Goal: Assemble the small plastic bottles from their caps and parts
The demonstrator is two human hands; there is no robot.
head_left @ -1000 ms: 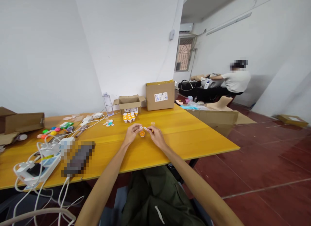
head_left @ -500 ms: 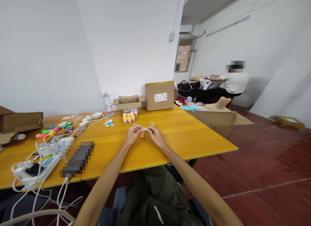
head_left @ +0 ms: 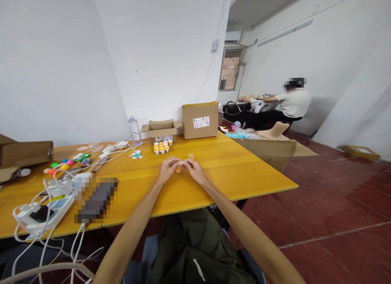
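My left hand (head_left: 168, 168) and my right hand (head_left: 194, 170) meet above the yellow table, fingertips pinched on a small white piece (head_left: 181, 163) between them. Its kind is too small to make out. Just below the fingers is an orange cap or small orange container (head_left: 178, 169), partly hidden by my hands. A small clear cup (head_left: 191, 156) stands behind my right hand. Beyond my left hand is a close group of small jars (head_left: 161, 147) with white and orange tops. Small white and teal pieces (head_left: 136, 154) lie farther left.
An open carton (head_left: 163, 131) and a taped box (head_left: 200, 121) stand by the wall, beside a clear bottle (head_left: 135, 130). Leftward are a power strip (head_left: 58, 206) with tangled cables, a pixelated dark device (head_left: 97, 199) and colourful balls (head_left: 64, 167). A person (head_left: 295, 100) sits at the right.
Both hands stay nearly in place, still pinching the small white piece, which has turned slightly between the fingertips. The camera view has shifted a little.
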